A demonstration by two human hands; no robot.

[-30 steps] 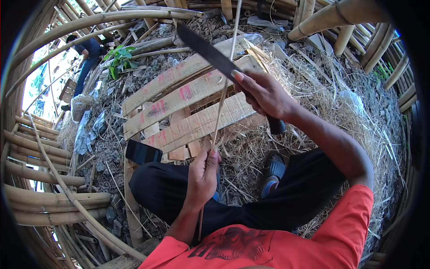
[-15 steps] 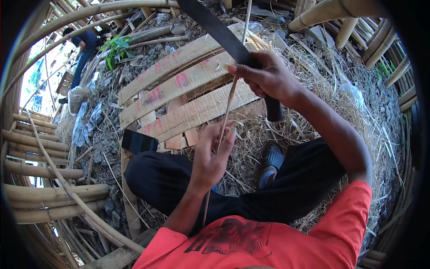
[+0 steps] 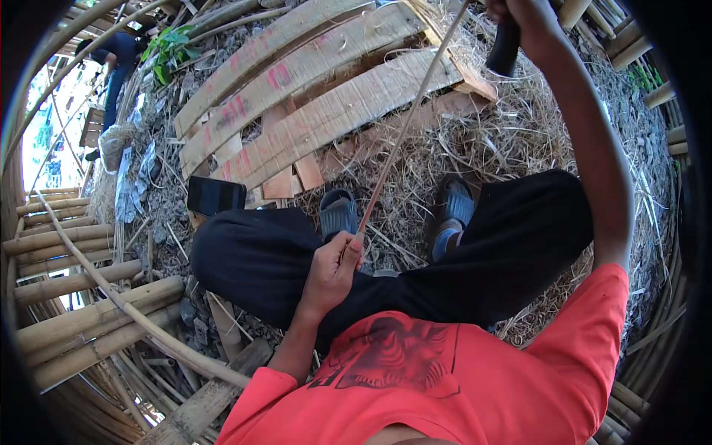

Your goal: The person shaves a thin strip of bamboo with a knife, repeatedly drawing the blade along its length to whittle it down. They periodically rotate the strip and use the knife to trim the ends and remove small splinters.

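Observation:
A thin bamboo strip [image 3: 404, 133] runs from my left hand [image 3: 331, 272] up to the top edge of the view. The fingers of my left hand are wrapped round its lower end, above my lap. Up at the top right, my right hand [image 3: 526, 22] is closed on the dark handle of a knife [image 3: 504, 50], and the blade is out of view. The upper part of the strip passes just left of my right hand; whether they touch is hidden. Behind the strip lies a slatted wooden panel [image 3: 326, 111] with pink marks.
A phone [image 3: 216, 196] lies beside my knee, near the panel's lower left corner. Bamboo poles [image 3: 104, 319] are at the left. Dry shavings [image 3: 512, 133] cover the ground around my sandalled feet. Another person [image 3: 115, 63] bends over at the far upper left.
My right hand and the knife have moved up and right, taking the blade out of view. My left hand has moved down and closed round the strip, which now slants more.

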